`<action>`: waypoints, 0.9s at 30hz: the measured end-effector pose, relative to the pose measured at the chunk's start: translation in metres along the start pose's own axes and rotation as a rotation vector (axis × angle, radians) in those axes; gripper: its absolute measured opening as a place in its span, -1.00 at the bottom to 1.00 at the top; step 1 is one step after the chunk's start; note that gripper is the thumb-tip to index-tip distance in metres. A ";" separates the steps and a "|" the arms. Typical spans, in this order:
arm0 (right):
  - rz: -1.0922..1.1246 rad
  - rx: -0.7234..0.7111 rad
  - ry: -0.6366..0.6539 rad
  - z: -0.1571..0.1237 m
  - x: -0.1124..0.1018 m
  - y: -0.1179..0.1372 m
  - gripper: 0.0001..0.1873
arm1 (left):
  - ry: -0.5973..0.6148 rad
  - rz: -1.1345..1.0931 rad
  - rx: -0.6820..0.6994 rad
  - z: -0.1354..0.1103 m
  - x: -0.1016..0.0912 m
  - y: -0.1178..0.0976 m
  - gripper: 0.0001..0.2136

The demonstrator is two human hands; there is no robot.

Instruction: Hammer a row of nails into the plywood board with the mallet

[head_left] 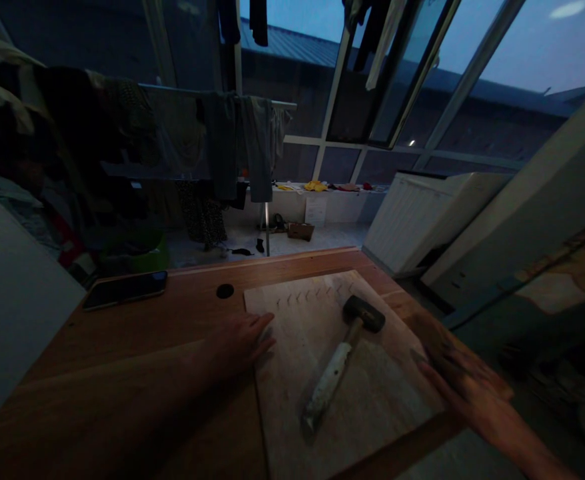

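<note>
A pale wooden board (292,373) lies flat on the table, with a row of several small nails (308,294) standing near its far edge. Across the board rests a hammer (328,380), its dark head (364,313) towards the far right and its worn, whitish handle pointing towards me. At the board's left edge is my left hand (240,343), fingers stretched out over the rim and holding nothing. My right hand (455,377) lies by the right edge with its fingers extended and apart; no object shows in it.
On the wooden table (182,360) a dark phone (125,290) lies at the far left, near a round hole (225,291). Beyond stands a clothes rack (267,230) with hanging garments. A white cabinet-like appliance (412,213) is at the back right, a green tub (147,252) at the left.
</note>
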State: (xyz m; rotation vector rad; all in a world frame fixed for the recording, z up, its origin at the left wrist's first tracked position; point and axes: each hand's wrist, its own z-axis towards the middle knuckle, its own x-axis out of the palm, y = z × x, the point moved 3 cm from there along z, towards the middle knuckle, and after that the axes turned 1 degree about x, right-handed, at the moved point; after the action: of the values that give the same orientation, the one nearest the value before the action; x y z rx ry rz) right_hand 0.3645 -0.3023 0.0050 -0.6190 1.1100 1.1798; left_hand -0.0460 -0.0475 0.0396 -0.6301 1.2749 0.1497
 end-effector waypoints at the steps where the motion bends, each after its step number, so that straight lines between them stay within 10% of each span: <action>1: -0.017 -0.050 0.037 -0.001 0.003 0.012 -0.44 | 0.003 0.020 -0.031 -0.011 -0.005 0.007 -0.64; 8: -0.030 -0.487 0.087 0.018 -0.005 0.140 -0.47 | -0.057 0.079 -0.238 -0.055 -0.035 0.050 -0.65; 14: 0.061 -0.944 0.129 0.034 0.002 0.253 -0.32 | -0.335 -0.217 -0.299 -0.034 -0.030 0.066 -0.66; 27: 0.338 -0.682 0.398 0.057 -0.014 0.197 -0.38 | -0.371 -0.912 -0.509 -0.001 -0.006 0.070 -0.60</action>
State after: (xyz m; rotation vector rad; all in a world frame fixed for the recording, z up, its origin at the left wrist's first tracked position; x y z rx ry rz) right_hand 0.1999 -0.1972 0.0693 -1.2658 1.1614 1.8047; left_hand -0.0799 0.0110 0.0204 -1.4877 0.4945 -0.1699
